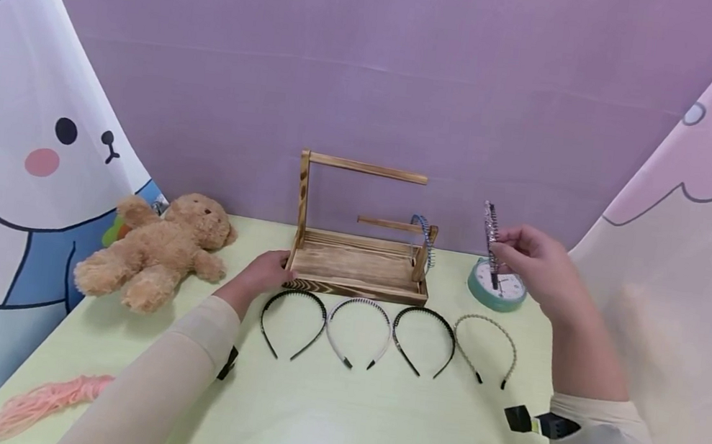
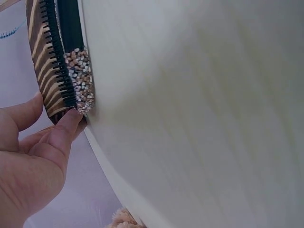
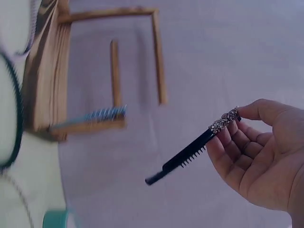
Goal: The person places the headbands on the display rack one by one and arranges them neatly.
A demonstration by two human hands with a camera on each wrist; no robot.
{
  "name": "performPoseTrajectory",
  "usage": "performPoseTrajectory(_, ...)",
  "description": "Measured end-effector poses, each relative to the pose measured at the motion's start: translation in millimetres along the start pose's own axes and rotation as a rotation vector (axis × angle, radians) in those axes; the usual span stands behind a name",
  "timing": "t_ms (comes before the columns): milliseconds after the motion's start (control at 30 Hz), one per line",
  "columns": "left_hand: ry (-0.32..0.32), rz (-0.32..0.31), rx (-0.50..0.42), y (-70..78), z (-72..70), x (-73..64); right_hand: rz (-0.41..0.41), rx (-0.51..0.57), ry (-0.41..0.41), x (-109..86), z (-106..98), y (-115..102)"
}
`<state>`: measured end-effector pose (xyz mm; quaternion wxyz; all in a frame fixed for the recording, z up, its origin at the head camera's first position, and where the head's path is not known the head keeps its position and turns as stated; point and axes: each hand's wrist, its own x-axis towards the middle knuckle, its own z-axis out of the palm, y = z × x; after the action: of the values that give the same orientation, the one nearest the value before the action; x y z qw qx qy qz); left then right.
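Raised above the table at the right, my right hand point(image 1: 534, 266) pinches a black toothed headband with a glittering rhinestone top point(image 3: 223, 123), seen edge-on. It overlaps the round clock in the head view. My left hand point(image 1: 262, 272) grips the left front corner of a wooden rack point(image 1: 358, 262), a tray with two raised bars. Over the lower bar hangs a blue spiral headband point(image 1: 423, 229). A row in front of the rack has a black headband point(image 1: 298, 293), a white one point(image 1: 362, 301), another black one point(image 1: 428, 311) and a beaded one point(image 1: 489, 320).
A teal clock point(image 1: 496, 303) lies right of the rack. On the left a brown teddy bear point(image 1: 164, 252) lies on the table, and a bundle of pink cord point(image 1: 50, 403) sits near the front left. A purple cloth point(image 1: 369, 93) hangs behind.
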<state>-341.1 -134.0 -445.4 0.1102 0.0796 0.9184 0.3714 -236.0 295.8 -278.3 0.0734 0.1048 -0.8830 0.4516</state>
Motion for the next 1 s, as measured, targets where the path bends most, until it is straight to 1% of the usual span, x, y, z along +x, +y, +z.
performPoseTrajectory(133,-0.005,0.002,-0.001,-0.8,0.4,0.9,-0.092,0.174,-0.046,-0.6,13,-16)
performPoseTrajectory(233,-0.007,0.005,-0.007,-1.2,0.4,1.8,-0.157,0.295,-0.112,2.9,24,-22)
performPoseTrajectory(333,-0.004,0.017,0.003,-1.5,0.0,2.3,-0.201,0.346,-0.186,9.2,40,-26)
performPoseTrajectory(433,-0.002,0.026,0.009,-1.6,0.2,2.5,-0.189,0.337,-0.239,15.7,60,-29)
performPoseTrajectory(533,0.001,0.027,0.001,-0.5,-0.1,2.0,-0.149,0.33,-0.275,22.8,83,-30)
performPoseTrajectory(700,-0.002,0.016,-0.007,2.0,-1.3,0.5,-0.103,0.38,-0.31,39.8,123,-22)
performPoseTrajectory(867,-0.005,0.009,-0.008,2.6,-1.8,0.1,-0.072,0.43,-0.297,56.6,157,-9)
performPoseTrajectory(933,-0.005,0.009,-0.002,2.1,-1.4,-0.2,-0.058,0.448,-0.28,60.8,168,-5)
performPoseTrajectory(1000,-0.004,0.008,0.002,2.0,-1.2,-1.4,-0.044,0.442,-0.26,64.2,177,0)
